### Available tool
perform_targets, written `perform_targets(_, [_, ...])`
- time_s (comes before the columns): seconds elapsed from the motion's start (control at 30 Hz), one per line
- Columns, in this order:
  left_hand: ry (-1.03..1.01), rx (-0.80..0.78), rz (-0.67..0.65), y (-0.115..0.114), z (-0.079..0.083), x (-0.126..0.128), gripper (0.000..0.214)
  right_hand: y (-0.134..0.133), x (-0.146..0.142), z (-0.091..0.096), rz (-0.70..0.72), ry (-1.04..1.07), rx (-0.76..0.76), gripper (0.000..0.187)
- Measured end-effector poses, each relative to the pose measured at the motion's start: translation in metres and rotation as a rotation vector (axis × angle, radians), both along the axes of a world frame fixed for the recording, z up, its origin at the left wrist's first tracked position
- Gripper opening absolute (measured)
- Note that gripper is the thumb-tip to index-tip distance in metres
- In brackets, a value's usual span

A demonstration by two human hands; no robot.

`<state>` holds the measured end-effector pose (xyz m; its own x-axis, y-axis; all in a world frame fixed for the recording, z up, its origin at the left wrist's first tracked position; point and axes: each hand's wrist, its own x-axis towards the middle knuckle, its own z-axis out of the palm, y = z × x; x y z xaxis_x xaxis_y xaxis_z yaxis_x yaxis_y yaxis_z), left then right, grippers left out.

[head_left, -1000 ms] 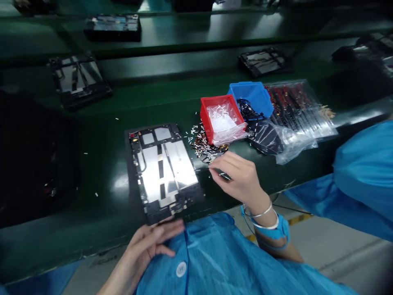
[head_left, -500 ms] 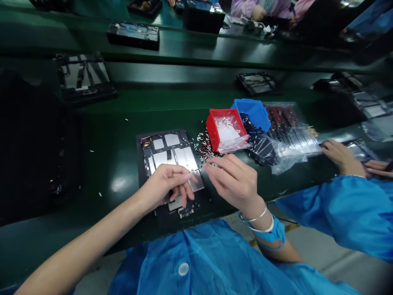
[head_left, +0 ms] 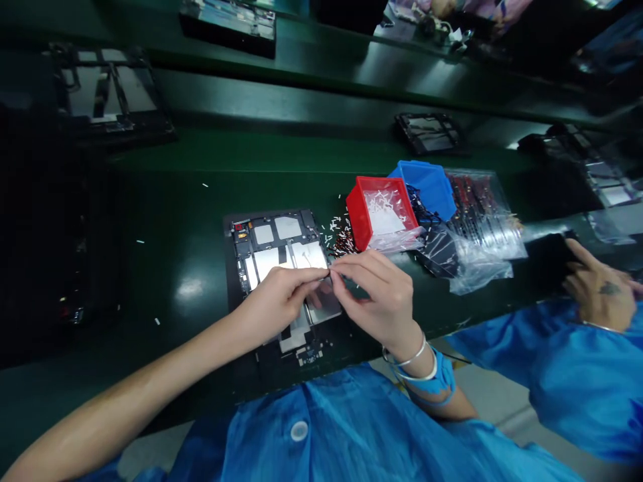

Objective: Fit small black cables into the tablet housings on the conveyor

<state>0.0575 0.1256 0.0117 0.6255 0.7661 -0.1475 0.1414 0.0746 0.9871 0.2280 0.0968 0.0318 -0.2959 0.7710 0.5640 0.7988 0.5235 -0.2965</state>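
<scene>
My left hand [head_left: 285,294] reaches across an opened tablet-like device [head_left: 264,261] with silver panels and a dark frame. Its thumb and fingertips are pinched together near the device's right edge. My right hand [head_left: 380,294] meets it there, thumb and forefinger also closed in a pinch. Between the touching fingertips is a tiny dark thing, too small to name. Just beyond my right hand lies a scatter of small white and reddish-dark bits [head_left: 344,241], in front of a red bin [head_left: 360,214] holding a plastic bag of small white pieces.
A blue bin [head_left: 435,187] with dark parts stands behind the red one. Clear bags of parts [head_left: 485,221] lie to its right. More opened devices rest at the back left [head_left: 108,94] and back right [head_left: 432,132]. A co-worker's hand [head_left: 600,284] is at far right.
My hands have come together, and the left fingers have closed into a pinch against the right fingertips. The view has shifted slightly. The co-worker's hand has moved right.
</scene>
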Motion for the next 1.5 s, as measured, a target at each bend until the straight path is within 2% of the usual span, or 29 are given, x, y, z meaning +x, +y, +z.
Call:
perform_targets(0.1, [-0.038,-0.276,0.053,0.003,-0.003,0.0,0.019,0.005,0.0,0.0,-0.037,0.034,0.141,0.012])
perform_targets(0.2, [-0.075,-0.375,0.108,0.005,-0.005,0.001,0.019,0.006,-0.003,-0.005,0.031,0.014,0.171,0.014])
perform_targets(0.37, [-0.164,-0.32,0.132,0.004,-0.005,0.002,0.016,0.004,-0.009,-0.017,0.095,-0.017,0.07,0.01])
perform_targets(0.5, [-0.083,-0.17,0.158,0.002,-0.003,0.001,0.019,0.002,-0.012,-0.018,0.095,-0.008,0.024,0.008])
perform_targets(0.57, [-0.037,-0.145,0.153,0.003,-0.003,0.001,0.018,0.006,-0.007,-0.016,0.088,-0.029,0.02,0.01])
perform_targets(0.67, [-0.046,-0.27,0.14,0.006,-0.005,0.0,0.017,0.018,0.016,-0.01,-0.052,-0.053,0.109,0.012])
perform_targets(0.73, [-0.102,-0.381,0.129,0.008,-0.007,-0.001,0.015,0.026,0.036,-0.007,-0.281,-0.101,0.198,0.014])
perform_targets(0.8, [-0.169,-0.462,0.105,0.01,-0.01,-0.002,0.014,0.031,0.048,-0.004,-0.383,-0.17,0.166,0.021])
perform_targets(0.83, [-0.201,-0.494,0.093,0.01,-0.011,-0.002,0.014,0.03,0.049,-0.003,-0.348,-0.187,0.14,0.025])
perform_targets(0.9, [-0.251,-0.549,0.064,0.01,-0.012,-0.003,0.013,0.027,0.043,-0.004,-0.165,-0.207,0.09,0.03])
perform_targets(1.0, [-0.294,-0.6,0.01,0.009,-0.012,-0.004,0.014,0.02,0.021,-0.009,0.086,-0.22,0.075,0.021])
perform_targets(1.07, [-0.32,-0.612,-0.018,0.008,-0.009,-0.007,0.016,0.02,0.009,-0.012,0.152,-0.189,0.07,0.013])
perform_targets(1.13, [-0.34,-0.61,-0.029,0.005,-0.002,-0.014,0.017,0.023,0.002,-0.012,0.193,-0.12,0.039,0.014])
perform_targets(1.2, [-0.323,-0.56,-0.009,0.0,0.005,-0.026,0.019,0.027,-0.004,-0.011,0.231,-0.023,-0.023,0.016])
perform_targets(1.27, [-0.223,-0.404,0.093,-0.008,0.011,-0.046,0.022,0.03,-0.012,-0.01,0.237,0.122,-0.129,0.016])
perform_targets(1.33, [-0.035,-0.12,0.325,-0.02,0.01,-0.068,0.022,0.034,-0.024,-0.011,0.207,0.322,-0.302,0.012])
perform_targets(1.4, [0.199,0.214,0.558,-0.034,0.0,-0.089,0.02,0.037,-0.041,-0.015,0.187,0.52,-0.548,0.01])
perform_targets(1.43, [0.3,0.375,0.623,-0.041,-0.008,-0.098,0.019,0.038,-0.049,-0.019,0.188,0.591,-0.678,0.013])
perform_targets(1.5, [0.443,0.642,0.613,-0.053,-0.026,-0.109,0.021,0.041,-0.064,-0.027,0.201,0.662,-0.902,0.019])
